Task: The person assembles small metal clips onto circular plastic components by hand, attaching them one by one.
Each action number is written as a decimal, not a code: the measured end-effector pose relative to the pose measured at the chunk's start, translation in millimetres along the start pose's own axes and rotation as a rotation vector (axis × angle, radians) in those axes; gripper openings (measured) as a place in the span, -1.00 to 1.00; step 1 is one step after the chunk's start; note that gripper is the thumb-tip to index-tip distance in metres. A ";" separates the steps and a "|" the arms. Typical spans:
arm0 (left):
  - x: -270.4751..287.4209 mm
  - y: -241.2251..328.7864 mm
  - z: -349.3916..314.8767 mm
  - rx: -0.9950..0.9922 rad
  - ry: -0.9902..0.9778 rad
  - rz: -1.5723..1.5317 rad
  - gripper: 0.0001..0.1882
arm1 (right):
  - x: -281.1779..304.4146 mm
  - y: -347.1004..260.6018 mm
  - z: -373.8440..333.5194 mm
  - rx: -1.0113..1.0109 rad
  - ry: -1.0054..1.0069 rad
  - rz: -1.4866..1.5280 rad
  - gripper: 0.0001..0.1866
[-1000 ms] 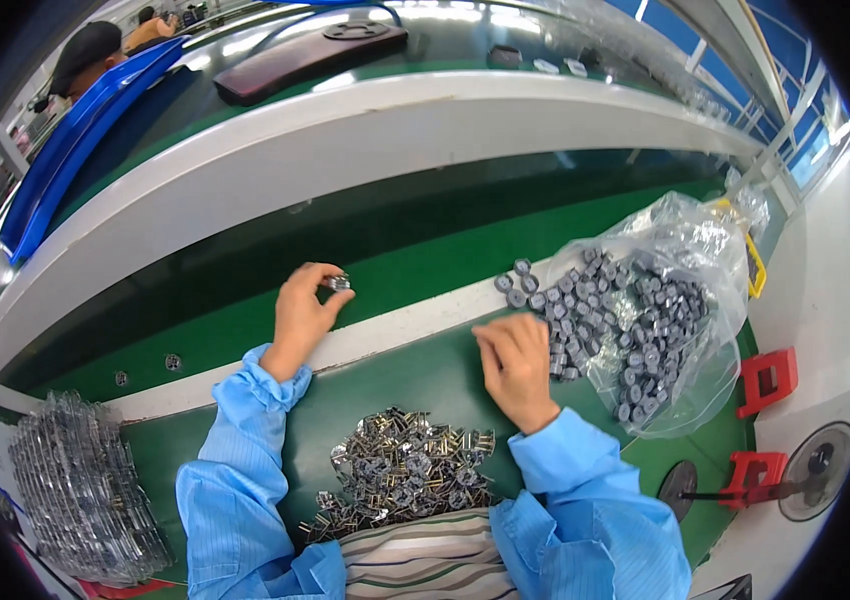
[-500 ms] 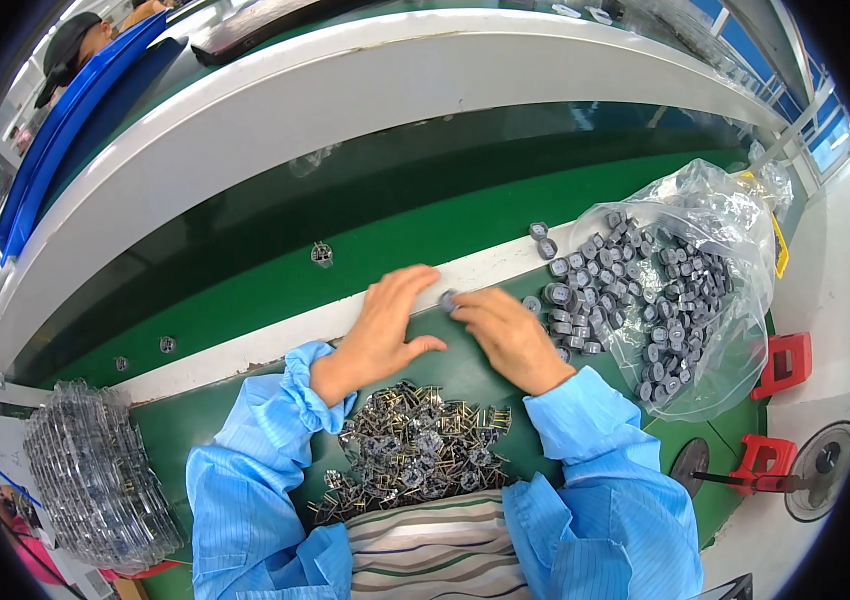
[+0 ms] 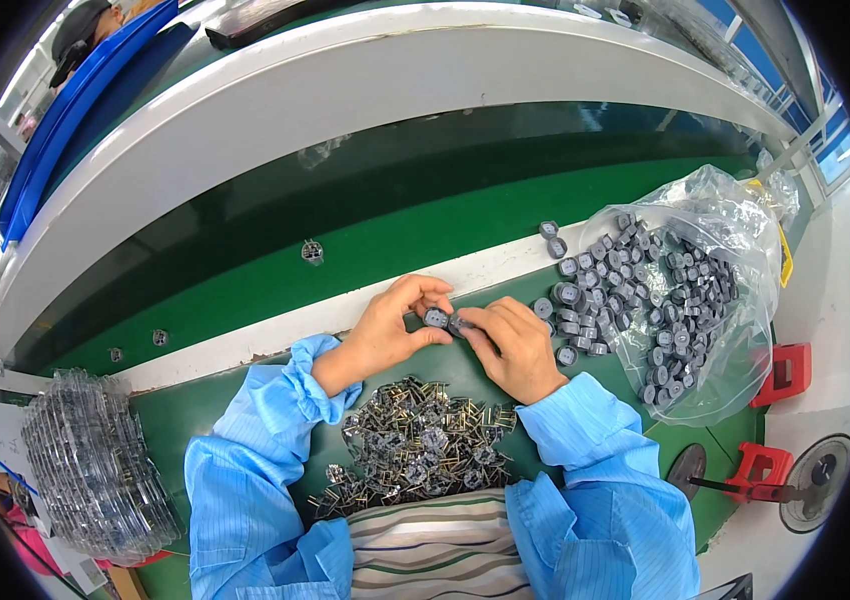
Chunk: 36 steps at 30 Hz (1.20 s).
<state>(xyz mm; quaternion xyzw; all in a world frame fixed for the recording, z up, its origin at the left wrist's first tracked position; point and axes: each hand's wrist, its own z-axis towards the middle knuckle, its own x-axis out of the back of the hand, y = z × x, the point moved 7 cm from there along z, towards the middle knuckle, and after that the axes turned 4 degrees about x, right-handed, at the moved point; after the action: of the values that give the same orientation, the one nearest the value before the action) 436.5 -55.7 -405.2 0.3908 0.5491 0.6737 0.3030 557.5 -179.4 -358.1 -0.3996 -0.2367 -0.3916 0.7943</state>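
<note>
Over the green table, my left hand [image 3: 383, 336] pinches a small round grey plastic cap [image 3: 436, 317] between thumb and fingers. Right beside it, my right hand [image 3: 515, 347] closes its thumb and fingertips on a second small grey piece [image 3: 458, 325]; the fingers partly hide it. The two pieces seem to touch. Below my hands, close to my body, lies a heap of small clear parts with brass-coloured pins [image 3: 427, 440]. Right of my hands, many loose grey caps [image 3: 585, 300] spill from a clear plastic bag [image 3: 735, 385].
A stack of clear plastic trays [image 3: 95, 470] stands at the left. Beyond a white ledge [image 3: 215, 358], a green belt [image 3: 395, 228] carries a few small parts [image 3: 313, 251]. Red stools [image 3: 783, 374] and a fan [image 3: 817, 483] stand at the right. A person in a dark cap is at the far left.
My left hand has gone from open to pinching a grey cap. My right hand has come slightly nearer to me, and both hands now meet at the grey pieces.
</note>
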 end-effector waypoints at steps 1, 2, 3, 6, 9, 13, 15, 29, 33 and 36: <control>-1.8 9.8 -1.8 -0.108 0.014 0.212 -0.37 | -1.7 6.5 -2.1 -0.066 0.018 -0.009 -0.77; -3.2 11.8 -1.4 -0.109 0.009 0.208 -0.37 | -0.8 10.6 -3.5 -0.137 0.035 -0.023 -0.81; -7.7 17.4 -1.6 -0.170 -0.016 0.335 -0.41 | -0.5 10.2 -2.5 -0.142 0.034 -0.028 -0.81; -12.0 20.7 -2.8 -0.243 -0.031 0.498 -0.48 | 3.0 2.8 6.0 -0.102 0.018 -0.181 -0.86; -11.0 17.9 -3.0 -0.234 -0.028 0.539 -0.55 | 13.1 0.4 3.8 -0.165 0.020 -0.085 -0.88; -10.7 17.4 -3.6 -0.234 -0.010 0.533 -0.61 | -11.6 -17.1 -7.4 -0.049 -0.300 0.218 -0.88; -10.9 16.1 -3.1 -0.234 -0.017 0.538 -0.60 | -19.7 -19.6 -11.4 0.003 -0.352 0.149 -0.86; 2.6 13.6 -0.6 -0.194 0.134 0.556 -0.66 | 1.0 7.5 -14.9 -0.364 -0.347 -0.256 -0.74; 1.8 13.1 -0.4 -0.199 0.121 0.586 -0.65 | 9.9 8.6 -5.2 -0.300 -0.282 -0.148 -0.88; -0.6 16.6 -0.4 -0.206 0.103 0.613 -0.65 | 8.6 7.5 -1.3 -0.110 -0.237 0.021 -0.82</control>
<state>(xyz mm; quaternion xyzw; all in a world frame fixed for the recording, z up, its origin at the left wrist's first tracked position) 436.8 -60.0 -389.1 0.4706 0.3497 0.8044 0.0958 568.7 -181.4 -356.3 -0.4883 -0.3029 -0.3458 0.7418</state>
